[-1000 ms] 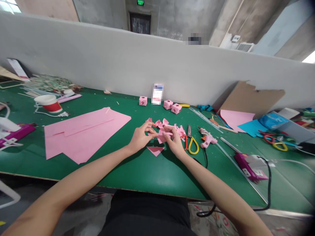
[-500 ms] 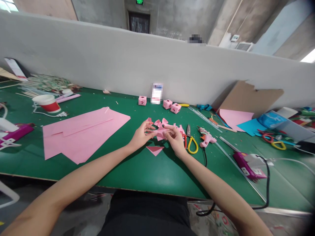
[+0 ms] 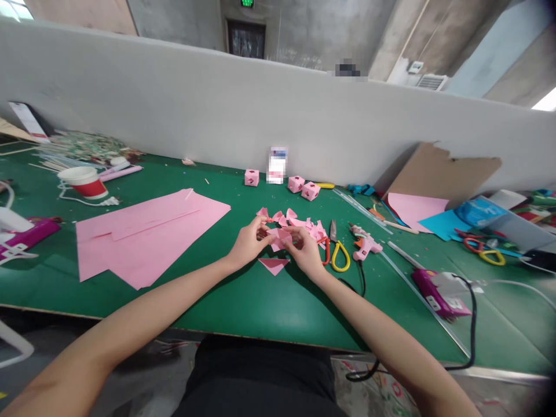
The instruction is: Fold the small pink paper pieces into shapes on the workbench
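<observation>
Between my two hands is a small folded piece of pink paper (image 3: 280, 238), pinched from both sides above the table. My left hand (image 3: 248, 242) grips its left edge with thumb and fingers. Its right edge is in the fingers of my right hand (image 3: 304, 249). Just below lies a pink paper triangle (image 3: 274, 266), touched by neither hand. Several folded pink paper scraps (image 3: 290, 216) are heaped right behind my hands. Scissors (image 3: 340, 256) with red and yellow handles rest to the right of my right hand, beside a pink glue gun (image 3: 366, 245).
Large pink paper sheets (image 3: 152, 240) cover the left of the green table (image 3: 243, 307). Three pink paper cubes, one (image 3: 251, 178) left of an upright phone (image 3: 277, 166), stand at the back. A paper cup (image 3: 82, 182) is far left; a purple power strip (image 3: 439, 294) with cables is right.
The pink paper between my hands has turned and now shows a folded, open shape. My right hand has shifted slightly left and down.
</observation>
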Demonstrator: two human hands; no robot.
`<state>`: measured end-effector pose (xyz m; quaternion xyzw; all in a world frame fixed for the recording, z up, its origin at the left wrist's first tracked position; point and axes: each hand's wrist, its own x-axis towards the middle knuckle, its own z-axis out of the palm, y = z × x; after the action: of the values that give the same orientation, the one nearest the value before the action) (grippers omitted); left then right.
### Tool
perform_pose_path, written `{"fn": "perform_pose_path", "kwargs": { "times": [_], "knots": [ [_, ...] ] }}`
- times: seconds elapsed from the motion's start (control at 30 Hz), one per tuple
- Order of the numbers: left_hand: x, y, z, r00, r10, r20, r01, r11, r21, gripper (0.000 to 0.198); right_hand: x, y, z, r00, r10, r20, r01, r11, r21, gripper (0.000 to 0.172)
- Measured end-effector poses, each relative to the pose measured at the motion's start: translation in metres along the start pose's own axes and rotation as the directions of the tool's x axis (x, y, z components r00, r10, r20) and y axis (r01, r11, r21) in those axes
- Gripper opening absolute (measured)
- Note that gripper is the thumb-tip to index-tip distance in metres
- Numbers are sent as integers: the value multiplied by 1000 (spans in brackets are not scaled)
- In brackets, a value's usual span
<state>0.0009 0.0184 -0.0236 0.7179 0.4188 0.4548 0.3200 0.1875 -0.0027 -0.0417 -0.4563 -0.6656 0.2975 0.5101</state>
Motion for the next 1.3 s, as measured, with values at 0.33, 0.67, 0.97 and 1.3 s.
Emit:
{"fn": "perform_pose_path", "kwargs": {
  "times": [0.33,0.67,0.97,1.3],
  "knots": [
    [-3,2,1,985,175,10,-175,976,132,29,-1,-4,0,999,-31,-19,30,997,-69,21],
    [-9,4,2,958,285,7,-271,903,332,30,-3,-11,0,1000,-23,-21,21,994,-110,23],
    [-10,7,2,939,343,11,-331,897,292,31,-9,-19,3,998,-36,60,43,993,-112,26],
    [-8,9,5,967,254,-9,-251,959,129,37,-5,-15,2,999,-42,23,43,996,-74,24]
  ]
}}
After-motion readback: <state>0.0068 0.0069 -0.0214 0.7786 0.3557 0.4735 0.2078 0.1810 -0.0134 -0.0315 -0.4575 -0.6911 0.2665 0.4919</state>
